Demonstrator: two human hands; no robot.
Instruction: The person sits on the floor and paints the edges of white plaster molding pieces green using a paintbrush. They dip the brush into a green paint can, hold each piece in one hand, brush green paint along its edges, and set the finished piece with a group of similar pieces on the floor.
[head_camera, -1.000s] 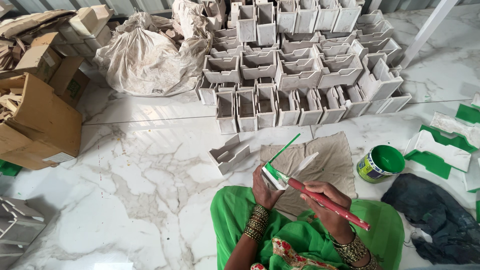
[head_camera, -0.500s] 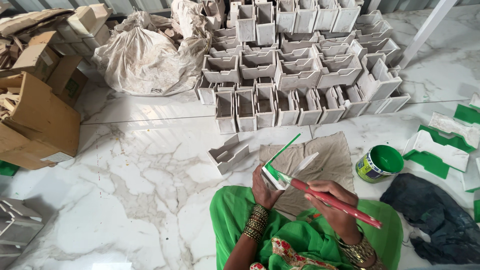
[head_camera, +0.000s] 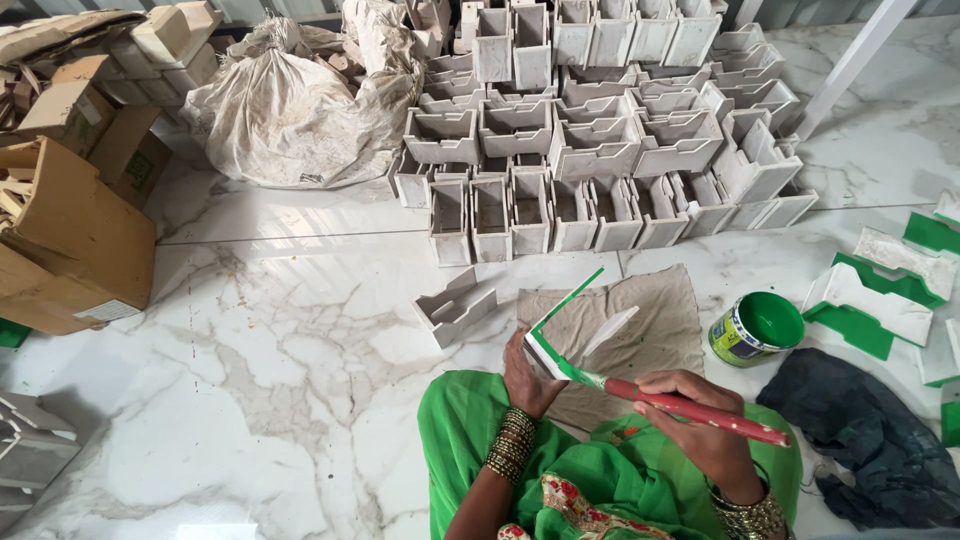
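Note:
My left hand (head_camera: 524, 378) holds a small white box-shaped piece (head_camera: 575, 328) with green painted edges, tilted up over a grey cloth (head_camera: 652, 320). In my right hand (head_camera: 694, 412) is a red-handled brush (head_camera: 700, 406); its green-tipped end touches the lower edge of the piece. An open can of green paint (head_camera: 757, 328) stands on the floor to the right of the cloth. One unpainted grey piece (head_camera: 455, 306) lies on the marble floor just left of the cloth.
Several stacked unpainted grey pieces (head_camera: 600, 130) fill the far middle. A stuffed white sack (head_camera: 290, 105) and cardboard boxes (head_camera: 70, 215) sit at the left. Green-painted pieces (head_camera: 875, 295) lie at the right, above a dark cloth (head_camera: 870, 440).
The brush handle has dropped slightly and shifted right while its tip stays on the piece. My left hand keeps the piece nearly still.

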